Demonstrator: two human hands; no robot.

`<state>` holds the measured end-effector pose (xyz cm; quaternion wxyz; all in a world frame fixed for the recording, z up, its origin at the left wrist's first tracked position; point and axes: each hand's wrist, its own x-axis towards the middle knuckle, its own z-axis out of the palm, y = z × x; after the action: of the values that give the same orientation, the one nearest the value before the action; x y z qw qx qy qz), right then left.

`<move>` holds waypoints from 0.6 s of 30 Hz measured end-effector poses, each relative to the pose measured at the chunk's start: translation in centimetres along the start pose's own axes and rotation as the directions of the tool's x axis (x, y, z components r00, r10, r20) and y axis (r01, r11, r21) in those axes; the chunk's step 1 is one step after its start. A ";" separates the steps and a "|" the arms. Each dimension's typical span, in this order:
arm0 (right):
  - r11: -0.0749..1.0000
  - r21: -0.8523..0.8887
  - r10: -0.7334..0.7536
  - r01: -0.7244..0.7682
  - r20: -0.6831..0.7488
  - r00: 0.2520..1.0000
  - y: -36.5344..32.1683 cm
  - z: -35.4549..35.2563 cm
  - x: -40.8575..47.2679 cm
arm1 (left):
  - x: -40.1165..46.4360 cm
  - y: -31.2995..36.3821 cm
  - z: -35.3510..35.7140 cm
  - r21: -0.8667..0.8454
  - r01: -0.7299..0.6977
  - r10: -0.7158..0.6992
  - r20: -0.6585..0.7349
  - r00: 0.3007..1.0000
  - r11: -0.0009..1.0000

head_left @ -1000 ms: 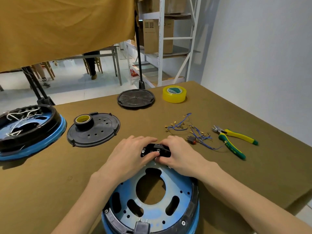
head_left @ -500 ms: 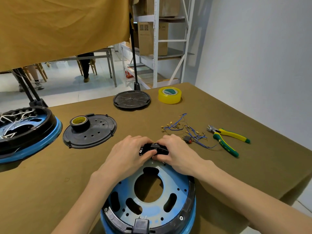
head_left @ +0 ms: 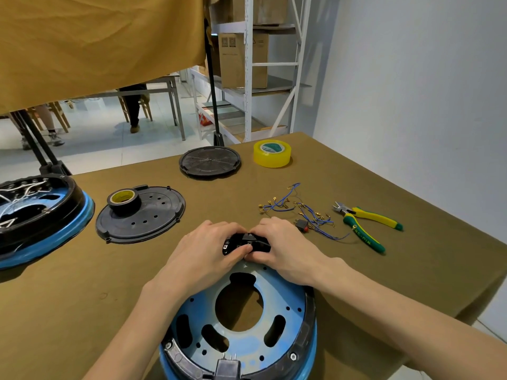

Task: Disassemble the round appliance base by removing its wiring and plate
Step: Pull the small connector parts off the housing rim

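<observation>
A round appliance base (head_left: 274, 311), blue inside with a black rim and several cut-out holes, lies upside down at the table's near edge. At its far rim sits a black switch housing (head_left: 241, 242). My left hand (head_left: 205, 253) grips that housing from the left, thumb on its near side. My right hand (head_left: 285, 250) grips it from the right, fingers curled over its top. Loose blue wires with brass terminals (head_left: 299, 209) and a small red-and-black switch (head_left: 302, 224) lie just beyond my right hand.
Yellow-green cutters (head_left: 365, 223) lie at the right. A black plate (head_left: 142, 215) carries a black tape roll (head_left: 124, 200). Farther back are another black plate (head_left: 210, 161) and yellow tape (head_left: 272, 153). A second wired base (head_left: 41, 215) sits far left.
Both hands stay clamped on the black housing at the base's far rim. Only the camera view has shifted slightly; no part has visibly come free.
</observation>
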<state>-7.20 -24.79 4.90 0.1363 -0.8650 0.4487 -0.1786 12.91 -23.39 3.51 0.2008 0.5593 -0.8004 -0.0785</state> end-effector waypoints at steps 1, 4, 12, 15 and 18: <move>1.000 -0.005 0.003 -0.003 0.005 1.000 0.0 0.0 0.0 | 0.0 0.0 0.0 0.000 0.002 -0.002 0.001 1.000 1.000; 0.999 0.018 0.037 -0.038 0.051 0.998 -0.2 -0.3 0.3 | 0.0 0.2 -0.1 0.006 0.008 -0.008 -0.004 1.000 1.000; 0.996 0.073 0.044 -0.044 0.007 0.999 -0.1 -0.2 0.3 | 0.0 0.3 -0.3 0.022 0.019 -0.019 -0.007 1.000 1.000; 0.998 0.049 0.030 -0.029 -0.021 0.999 0.1 0.2 0.1 | 0.0 0.2 -0.2 0.003 0.016 -0.016 0.007 1.000 1.000; 1.000 0.031 -0.003 0.004 -0.026 1.000 0.1 0.2 0.1 | 0.0 0.1 -0.2 -0.010 0.007 -0.006 0.016 1.000 1.000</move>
<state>-7.13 -24.87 4.74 0.1437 -0.8612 0.4459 -0.1970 12.94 -23.32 3.67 0.1970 0.5602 -0.7998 -0.0878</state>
